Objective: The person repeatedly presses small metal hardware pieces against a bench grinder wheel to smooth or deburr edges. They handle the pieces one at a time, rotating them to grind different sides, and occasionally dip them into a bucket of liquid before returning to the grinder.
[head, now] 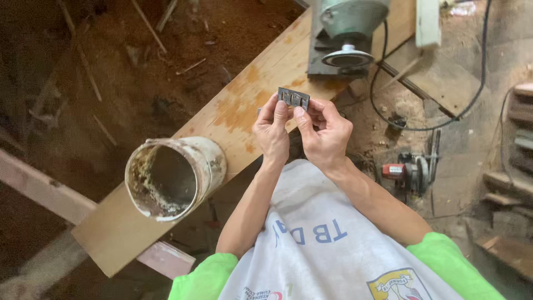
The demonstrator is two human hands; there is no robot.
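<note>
Metal plate [293,98], small and grey, is pinched by both hands, left hand [272,130] and right hand [326,133], above the wooden counter [244,105]; gripping it by the edges seems safest.

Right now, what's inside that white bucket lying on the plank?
The bucket lies on its side on the plank, mouth toward the camera. Its inner wall shows crusted brownish residue; nothing loose is visible. The deep end is in shadow, so the bottom cannot be made out.
</note>
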